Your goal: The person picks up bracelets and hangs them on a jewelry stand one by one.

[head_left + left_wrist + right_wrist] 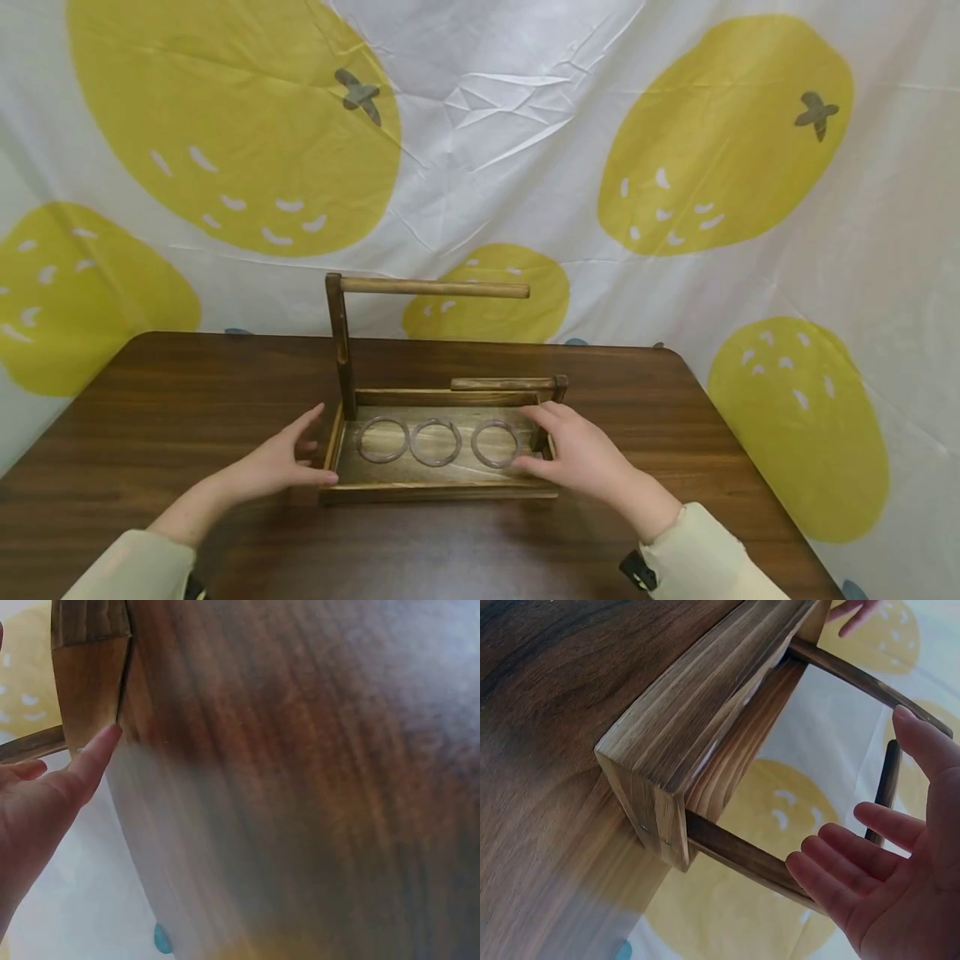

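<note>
A shallow wooden box (442, 492) sits lengthwise on the table. Inside it lie three thin rings in a row: a left ring (383, 462), a middle ring (435, 464) and a right ring (495, 466). At the box's left end rises a tall post (341, 346) with a long rod (435, 287) pointing right. A shorter rod (502, 384) points left from a low post at the right end. Beside the left end wall is my left hand (270, 458), fingers spread, thumb tip right at the corner. My right hand (588, 446) reaches over the right end, fingers extended and holding nothing.
The dark wooden table (210, 375) extends around the box, its back edge against a white curtain (510, 192) printed with large yellow fruit. Both rods overhang the box, the left one much higher.
</note>
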Tool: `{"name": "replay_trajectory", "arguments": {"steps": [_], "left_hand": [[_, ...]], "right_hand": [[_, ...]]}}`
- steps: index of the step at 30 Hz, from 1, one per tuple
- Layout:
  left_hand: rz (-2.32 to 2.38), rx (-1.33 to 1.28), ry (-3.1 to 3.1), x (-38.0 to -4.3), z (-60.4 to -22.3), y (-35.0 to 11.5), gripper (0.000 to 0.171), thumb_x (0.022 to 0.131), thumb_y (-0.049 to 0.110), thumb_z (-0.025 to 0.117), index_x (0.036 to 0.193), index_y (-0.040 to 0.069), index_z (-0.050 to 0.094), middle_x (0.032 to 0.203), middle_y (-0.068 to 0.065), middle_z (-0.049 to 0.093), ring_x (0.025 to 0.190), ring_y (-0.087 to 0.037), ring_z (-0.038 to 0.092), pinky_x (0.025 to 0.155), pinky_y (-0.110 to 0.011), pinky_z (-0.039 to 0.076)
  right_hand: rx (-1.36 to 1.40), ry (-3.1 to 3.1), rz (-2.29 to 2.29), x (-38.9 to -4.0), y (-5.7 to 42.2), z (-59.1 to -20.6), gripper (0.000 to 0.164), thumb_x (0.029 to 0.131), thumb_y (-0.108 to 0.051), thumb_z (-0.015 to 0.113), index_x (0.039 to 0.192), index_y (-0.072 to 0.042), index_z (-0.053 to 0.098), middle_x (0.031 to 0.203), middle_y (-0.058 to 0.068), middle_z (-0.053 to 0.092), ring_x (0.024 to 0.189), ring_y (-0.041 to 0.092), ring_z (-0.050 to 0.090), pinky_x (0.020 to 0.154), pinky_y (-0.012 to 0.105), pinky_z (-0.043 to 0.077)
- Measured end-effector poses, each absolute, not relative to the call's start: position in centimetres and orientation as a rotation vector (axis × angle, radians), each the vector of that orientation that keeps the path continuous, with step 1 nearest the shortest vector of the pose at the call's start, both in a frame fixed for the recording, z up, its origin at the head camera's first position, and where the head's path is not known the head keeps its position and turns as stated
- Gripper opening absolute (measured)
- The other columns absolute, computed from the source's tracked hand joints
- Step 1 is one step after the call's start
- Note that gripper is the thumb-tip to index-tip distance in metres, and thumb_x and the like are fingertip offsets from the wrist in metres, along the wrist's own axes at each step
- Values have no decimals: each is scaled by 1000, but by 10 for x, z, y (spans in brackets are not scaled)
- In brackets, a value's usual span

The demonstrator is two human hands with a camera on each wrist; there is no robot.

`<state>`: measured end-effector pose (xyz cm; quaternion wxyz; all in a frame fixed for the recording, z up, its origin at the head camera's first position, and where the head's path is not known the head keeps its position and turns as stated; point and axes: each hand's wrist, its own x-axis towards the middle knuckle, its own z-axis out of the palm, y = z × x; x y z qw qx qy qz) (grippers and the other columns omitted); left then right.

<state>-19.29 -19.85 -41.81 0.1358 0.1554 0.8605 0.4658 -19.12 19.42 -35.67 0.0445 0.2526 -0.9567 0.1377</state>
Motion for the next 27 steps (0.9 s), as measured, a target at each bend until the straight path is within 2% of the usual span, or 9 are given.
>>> {"name": "replay_trajectory", "arguments": {"steps": [14, 21, 27], "left_hand": [[1474, 505, 2380, -195, -431, -196, 105, 75, 18, 78, 146, -10, 6, 140, -37, 27, 120, -51, 45, 90, -45, 51], [1547, 502, 2249, -197, -435, -197, 104, 77, 13, 77, 145, -11, 2, 144, -40, 16, 123, -52, 41, 92, -42, 50], [1561, 508, 2186, -197, -436, -199, 104, 79, 13, 75, 146, -9, -1, 143, -44, 14, 123, -52, 41, 93, -41, 50]], "right_hand": [[835, -2918, 473, -202, 181, -367, 70, 76, -40, 75, 135, -10, 50, 126, 9, 56, 117, 27, 54, 94, 43, 47], [816, -2950, 476, -208, 175, -371, 71, 76, -41, 75, 135, -10, 49, 130, 12, 54, 119, 30, 53, 95, 44, 47], [829, -2980, 510, -216, 173, -380, 72, 76, -37, 76, 136, -8, 48, 131, 17, 52, 121, 35, 50, 97, 47, 45]]}}
